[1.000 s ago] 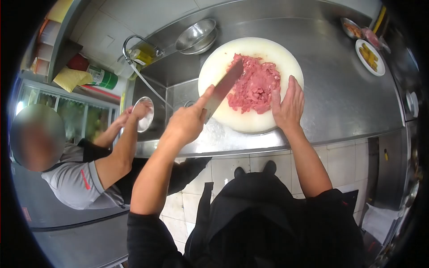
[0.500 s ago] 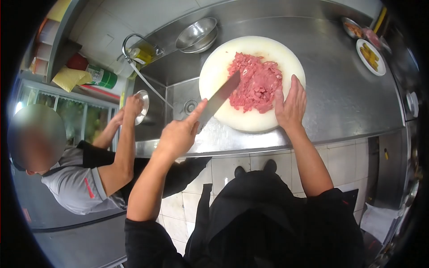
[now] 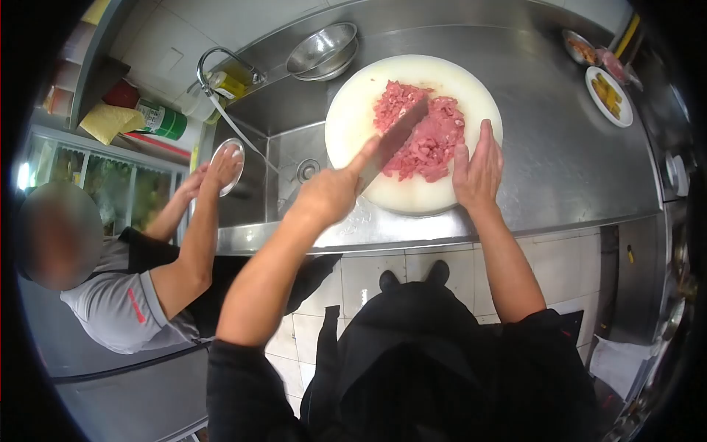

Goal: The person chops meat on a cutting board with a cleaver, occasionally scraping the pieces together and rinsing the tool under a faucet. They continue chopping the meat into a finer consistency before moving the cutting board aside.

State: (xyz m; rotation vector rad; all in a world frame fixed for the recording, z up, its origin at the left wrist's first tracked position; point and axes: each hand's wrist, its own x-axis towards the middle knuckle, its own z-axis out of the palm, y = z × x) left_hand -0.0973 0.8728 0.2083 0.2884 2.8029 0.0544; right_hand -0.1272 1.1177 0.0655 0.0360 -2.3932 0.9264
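Note:
My left hand (image 3: 329, 197) is closed around the handle of a cleaver (image 3: 401, 132), its index finger stretched along the blade. The blade lies across a heap of chopped raw pink meat (image 3: 442, 140), with a narrow gap beside it in the meat. Under the meat is a thick round white cutting board (image 3: 350, 107). At the board's right edge, my right hand (image 3: 480, 177) rests with fingers straight and thumb apart, holding nothing. Its thumb is close to the meat.
Left of me, a person (image 3: 121, 295) holds a round metal dish (image 3: 230, 168) over the sink (image 3: 276, 199), near a faucet (image 3: 210, 74). Metal bowls (image 3: 324, 51) stand behind the sink. A white plate of yellow food (image 3: 610, 97) sits back right on the steel counter (image 3: 560, 162).
My left hand has moved right and slightly up, carrying the cleaver farther across the meat, where a gap now shows. My right hand stays put. The other person's dish has tilted.

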